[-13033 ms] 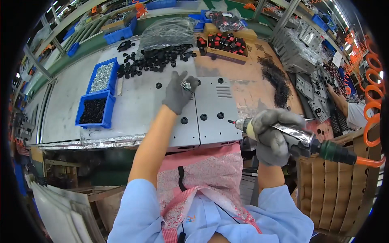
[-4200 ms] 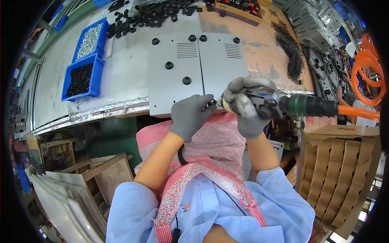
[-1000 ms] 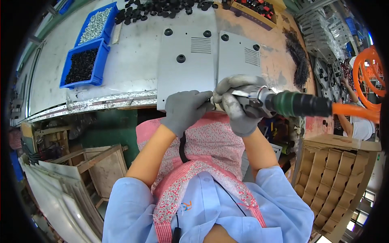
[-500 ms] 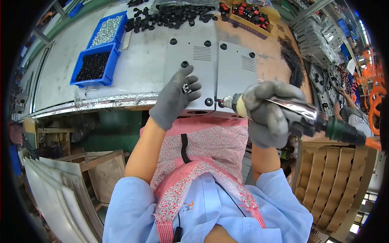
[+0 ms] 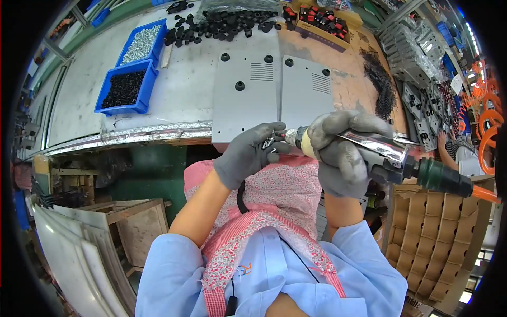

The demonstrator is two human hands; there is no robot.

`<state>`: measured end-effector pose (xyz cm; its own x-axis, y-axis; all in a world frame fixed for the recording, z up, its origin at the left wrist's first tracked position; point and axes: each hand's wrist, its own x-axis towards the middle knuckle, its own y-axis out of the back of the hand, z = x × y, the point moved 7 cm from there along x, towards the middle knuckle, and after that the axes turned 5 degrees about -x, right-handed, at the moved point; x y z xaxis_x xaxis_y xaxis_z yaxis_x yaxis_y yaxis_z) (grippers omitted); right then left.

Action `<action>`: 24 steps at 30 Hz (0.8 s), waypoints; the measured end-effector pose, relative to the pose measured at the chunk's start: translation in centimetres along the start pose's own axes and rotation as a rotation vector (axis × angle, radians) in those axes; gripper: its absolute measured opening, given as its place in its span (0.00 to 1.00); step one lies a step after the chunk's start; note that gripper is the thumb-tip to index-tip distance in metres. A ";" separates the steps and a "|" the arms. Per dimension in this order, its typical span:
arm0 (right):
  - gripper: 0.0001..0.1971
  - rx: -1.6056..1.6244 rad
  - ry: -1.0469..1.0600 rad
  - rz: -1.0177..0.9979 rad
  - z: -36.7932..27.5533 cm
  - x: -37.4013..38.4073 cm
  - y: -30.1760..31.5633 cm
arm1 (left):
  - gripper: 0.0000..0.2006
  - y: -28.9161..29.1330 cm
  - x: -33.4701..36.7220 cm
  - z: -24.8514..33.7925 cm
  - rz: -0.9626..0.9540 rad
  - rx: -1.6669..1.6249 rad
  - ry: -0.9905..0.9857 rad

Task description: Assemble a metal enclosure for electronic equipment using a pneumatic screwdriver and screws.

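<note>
My right hand is wrapped round a pneumatic screwdriver, its nose pointing left and a dark green fitting at its back end. My left hand, in a grey glove, is closed on several small shiny screws. Its fingertips are right at the driver's tip, by the near edge of the panels. Behind the hands, a left grey metal panel and a right grey metal panel lie side by side, with vent slots and black round feet. My hands cover their near inner corners.
At the left stand a blue bin of silvery screws and a blue bin of small black parts. Loose black feet lie at the back, beside a carton of red-and-black parts. A cardboard divider box sits at lower right.
My left hand has moved right and nearer to me, bringing the screws to the driver's tip. The driver has shifted slightly left; the near feet that showed before are now hidden.
</note>
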<state>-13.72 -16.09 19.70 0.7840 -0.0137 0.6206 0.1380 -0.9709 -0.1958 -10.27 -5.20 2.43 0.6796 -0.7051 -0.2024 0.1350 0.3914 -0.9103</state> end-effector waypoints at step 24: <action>0.18 -0.078 0.083 0.113 -1.0 0.2 -0.2 | 0.23 1.6 -0.1 11.8 0.861 1.808 -0.615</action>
<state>-14.18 -16.12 20.64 0.7389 -0.1401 0.6591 0.0018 -0.9777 -0.2099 -1.63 2.46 5.28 0.9832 0.0201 0.1813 -0.1420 0.7086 0.6912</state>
